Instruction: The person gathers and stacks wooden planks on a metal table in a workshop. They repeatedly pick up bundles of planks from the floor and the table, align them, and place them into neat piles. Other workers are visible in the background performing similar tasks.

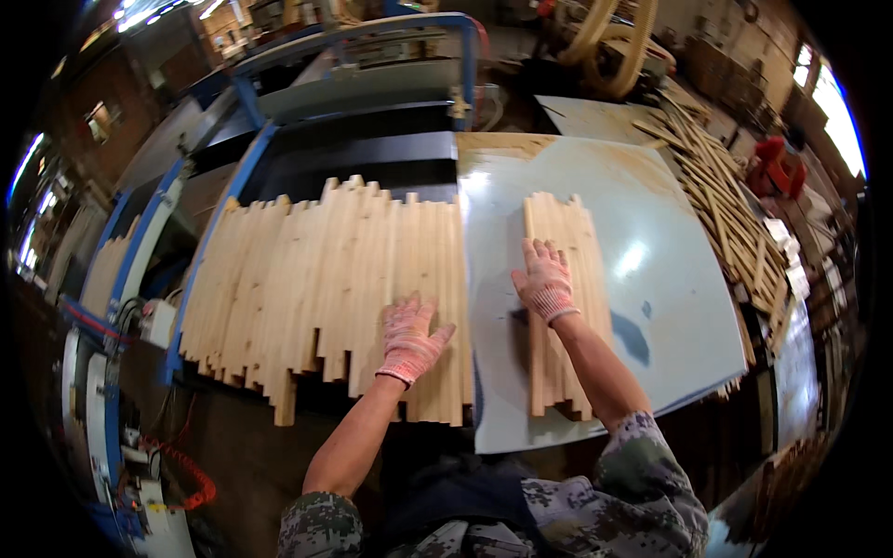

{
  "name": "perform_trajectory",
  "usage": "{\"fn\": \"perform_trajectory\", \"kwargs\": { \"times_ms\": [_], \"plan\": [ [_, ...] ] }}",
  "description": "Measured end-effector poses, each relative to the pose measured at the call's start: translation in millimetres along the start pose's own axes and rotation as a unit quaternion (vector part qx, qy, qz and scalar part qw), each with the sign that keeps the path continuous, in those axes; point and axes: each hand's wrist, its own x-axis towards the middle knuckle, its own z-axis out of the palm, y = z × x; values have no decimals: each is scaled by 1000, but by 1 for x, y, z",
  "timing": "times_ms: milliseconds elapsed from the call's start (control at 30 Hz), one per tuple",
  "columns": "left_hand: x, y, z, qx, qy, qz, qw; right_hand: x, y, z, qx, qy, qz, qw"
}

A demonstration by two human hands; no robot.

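Both my hands wear pinkish-white knit gloves. My left hand (412, 339) lies flat with its fingers spread on a wide row of pale wooden strips (298, 279), set side by side with uneven ends on the machine bed. My right hand (545, 279) rests palm down, fingers stretched out, on a smaller bunch of wooden strips (569, 353). That bunch sits on a grey sheet-topped table (642, 251), a short gap to the right of the wide row. Neither hand grips a strip. The strips under my palms are partly hidden.
A blue-framed machine (358, 70) spans the far side, its dark bed behind the row. Loose wooden sticks (716, 205) are heaped right of the table. A person in red (777, 167) is at the far right. A coiled red hose (195, 479) hangs at lower left.
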Motion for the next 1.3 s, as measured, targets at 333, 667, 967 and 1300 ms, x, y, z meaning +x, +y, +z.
{"fn": "perform_trajectory", "kwargs": {
  "times_ms": [333, 667, 967, 1300],
  "plan": [
    [-85, -348, -137, 45, 339, -142, 929, -148, -136, -17, 135, -238, 97, 957],
    [-167, -628, -309, 230, 199, -427, 852, -199, -152, 34, 355, -47, 302, 884],
    [-158, -628, -298, 300, 179, -341, 873, -204, -185, -31, -16, 150, 52, 987],
    [-121, -554, -257, -81, 380, -37, 921, -276, -133, -12, -85, 122, 176, 973]
  ]
}}
